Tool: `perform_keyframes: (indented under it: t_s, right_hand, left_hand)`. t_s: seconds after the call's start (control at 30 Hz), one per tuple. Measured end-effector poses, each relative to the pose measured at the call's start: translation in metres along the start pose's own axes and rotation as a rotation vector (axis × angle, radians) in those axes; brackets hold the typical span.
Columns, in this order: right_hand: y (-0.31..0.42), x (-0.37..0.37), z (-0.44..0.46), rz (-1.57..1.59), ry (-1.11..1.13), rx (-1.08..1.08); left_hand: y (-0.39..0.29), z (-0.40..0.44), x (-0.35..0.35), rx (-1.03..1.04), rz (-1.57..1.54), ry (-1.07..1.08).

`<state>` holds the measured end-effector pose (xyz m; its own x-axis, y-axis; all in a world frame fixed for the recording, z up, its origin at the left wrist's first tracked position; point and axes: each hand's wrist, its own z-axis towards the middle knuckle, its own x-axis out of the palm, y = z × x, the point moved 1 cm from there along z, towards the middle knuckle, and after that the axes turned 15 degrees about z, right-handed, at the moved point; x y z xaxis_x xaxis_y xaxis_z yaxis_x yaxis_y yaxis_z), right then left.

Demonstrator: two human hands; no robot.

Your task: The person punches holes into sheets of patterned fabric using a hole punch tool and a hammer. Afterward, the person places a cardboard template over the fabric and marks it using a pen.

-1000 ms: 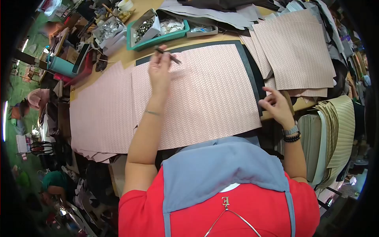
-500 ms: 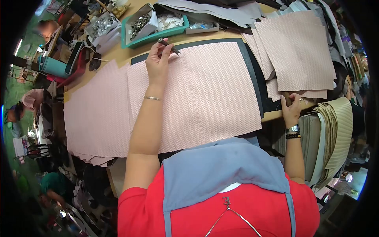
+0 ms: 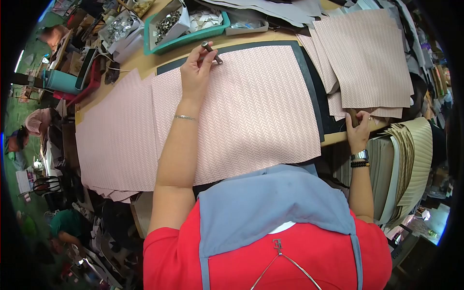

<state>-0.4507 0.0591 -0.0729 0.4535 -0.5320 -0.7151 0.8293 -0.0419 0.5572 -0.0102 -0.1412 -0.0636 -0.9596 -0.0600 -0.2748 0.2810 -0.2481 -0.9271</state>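
Observation:
My left hand (image 3: 195,72) grips a short dark metal punch-like tool (image 3: 211,52), its tip on or just above the top part of a pink herringbone-patterned sheet (image 3: 261,106). This sheet lies over a dark green mat (image 3: 309,87). At the right, the fingers of my right hand (image 3: 357,128) are closed around a brown handle-like object (image 3: 352,116), partly hidden under the stacked sheets (image 3: 367,63). More pink sheets (image 3: 113,135) lie left of the middle one.
A teal tray (image 3: 188,36) with boxes of small metal parts stands at the back. Beside it is a white box (image 3: 121,31) of shiny pieces. Folded quilted material (image 3: 413,164) hangs at the right. Another person in green (image 3: 70,224) is at the lower left.
My right hand has moved right and down from beside the mat and closed on the brown object. My left hand has turned the tool more upright and its tip is nearer the sheet.

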Motion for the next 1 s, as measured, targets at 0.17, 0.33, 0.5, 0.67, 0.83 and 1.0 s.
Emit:
perform_keyframes:
  t_s: [0.17,0.33,0.5,0.67,0.83,1.0]
  right_hand:
    - [0.000,0.000,0.000,0.018,0.009,0.021]
    - [0.002,-0.001,0.001,-0.003,0.034,0.031]
    - [0.017,-0.002,0.001,-0.099,0.111,0.101]
    - [0.026,-0.003,0.004,-0.074,0.135,-0.024]
    - [0.088,-0.011,0.008,0.827,0.302,0.550]
    - [0.146,-0.007,0.015,0.950,0.480,0.371]
  left_hand:
    - [0.000,0.000,0.002,0.041,0.032,0.009]
    - [-0.007,-0.003,0.005,0.142,0.193,-0.008]
    - [-0.005,-0.002,0.007,0.136,0.217,-0.007]
    - [-0.008,-0.003,0.005,0.141,0.217,-0.007]
    - [-0.011,-0.003,0.004,0.148,0.216,-0.016]
    - [-0.006,-0.002,0.006,0.151,0.193,-0.024]
